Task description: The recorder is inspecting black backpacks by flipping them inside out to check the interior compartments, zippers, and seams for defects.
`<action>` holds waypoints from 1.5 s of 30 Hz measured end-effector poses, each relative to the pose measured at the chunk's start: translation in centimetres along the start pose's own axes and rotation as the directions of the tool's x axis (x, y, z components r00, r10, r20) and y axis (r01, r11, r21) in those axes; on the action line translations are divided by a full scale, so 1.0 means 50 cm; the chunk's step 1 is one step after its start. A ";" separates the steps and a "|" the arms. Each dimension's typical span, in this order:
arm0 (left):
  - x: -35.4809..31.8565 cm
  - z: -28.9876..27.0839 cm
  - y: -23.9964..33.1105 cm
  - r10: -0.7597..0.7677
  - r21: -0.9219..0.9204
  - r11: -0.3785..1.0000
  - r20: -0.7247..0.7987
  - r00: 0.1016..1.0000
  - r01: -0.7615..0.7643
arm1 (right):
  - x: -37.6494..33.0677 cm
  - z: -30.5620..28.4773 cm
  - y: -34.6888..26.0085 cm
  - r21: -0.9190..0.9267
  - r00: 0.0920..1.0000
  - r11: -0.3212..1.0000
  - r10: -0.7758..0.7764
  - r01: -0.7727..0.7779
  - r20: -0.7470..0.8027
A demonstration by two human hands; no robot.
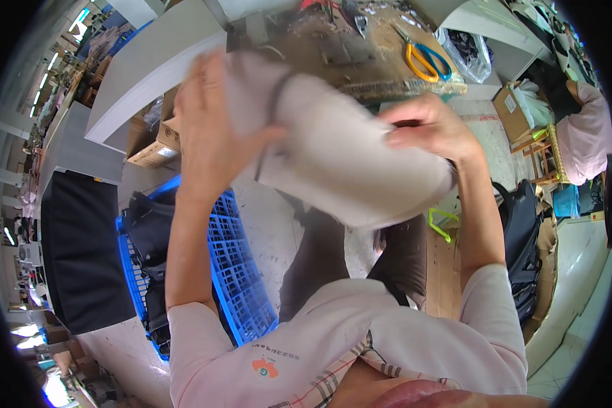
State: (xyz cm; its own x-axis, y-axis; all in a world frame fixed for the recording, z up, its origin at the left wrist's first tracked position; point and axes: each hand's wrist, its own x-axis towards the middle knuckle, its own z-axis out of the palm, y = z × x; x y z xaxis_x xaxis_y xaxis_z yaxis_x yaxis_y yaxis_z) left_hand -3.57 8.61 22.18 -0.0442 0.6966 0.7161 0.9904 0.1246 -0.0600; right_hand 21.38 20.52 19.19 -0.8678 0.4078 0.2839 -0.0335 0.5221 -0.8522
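A: Where's the pale fabric piece (340, 153)?

B: Up in front of the chest, between the two hands, over the legs. Long axis slants: upper left down to lower right. Dark band crosses it nearer the left end. Surface blurred; folds hard to read.

A: Which hand is nearer?

B: Both at it. Left hand (214, 129) flanks the upper-left end, fingers pointing away from the body, thumb across the near face. Blurred there; can't tell whether those fingers press tight or just steady it. Right hand (431, 129) has the far edge toward the right end, thumb and bent forefinger pinched on the cloth. From that pinch, most of the piece lies left and toward the body; the lower-right end bulges below the wrist.

A: Edges about?

B: Workbench (360, 88) just beyond, its front edge behind the piece in my sightline. Scissors (421, 64) on it, one handle orange, one blue, past the right hand. Grey desk panel (160, 58) off the left hand, a cardboard box (158, 146) under it. Blue crate (234, 248) low on the left, beside the left forearm.

A: Open room?

B: Mostly on the near side, I'd judge: air between piece and shirt (428, 326). Leftward looks tighter, desk close by.
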 end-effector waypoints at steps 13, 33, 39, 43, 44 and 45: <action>-0.303 -0.347 -0.257 -0.653 -0.552 0.204 0.539 0.532 0.809 | 0.008 0.226 -0.058 -0.105 0.891 0.987 0.063 -0.123 -0.449; -0.251 0.133 -0.038 -0.478 -0.712 -0.687 0.592 0.649 0.143 | -0.012 0.072 0.065 0.688 0.694 0.721 0.538 -0.085 -0.478; -0.231 0.185 -0.010 -0.447 -0.629 -0.770 0.651 0.613 0.106 | 0.040 -0.004 0.105 0.622 0.731 0.772 0.500 -0.134 -0.463; -0.242 0.216 -0.012 -0.456 -0.618 -0.781 0.663 0.594 0.090 | 0.070 -0.028 0.113 0.596 0.742 0.774 0.524 -0.211 -0.418; -0.241 0.218 -0.006 -0.444 -0.593 -0.801 0.679 0.585 0.082 | 0.076 -0.034 0.116 0.574 0.737 0.787 0.522 -0.224 -0.429; -0.240 0.220 0.000 -0.429 -0.568 -0.820 0.696 0.576 0.075 | 0.081 -0.040 0.118 0.572 0.738 0.789 0.521 -0.225 -0.429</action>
State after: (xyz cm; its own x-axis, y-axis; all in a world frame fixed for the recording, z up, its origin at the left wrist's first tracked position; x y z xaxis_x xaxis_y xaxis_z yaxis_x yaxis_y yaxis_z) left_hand -4.49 8.02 5.91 -0.5418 0.8393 -0.0457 -0.7409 -0.4512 0.4974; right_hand 18.66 26.76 16.16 -0.4454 0.8941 -0.0457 -0.1150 -0.1078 -0.9875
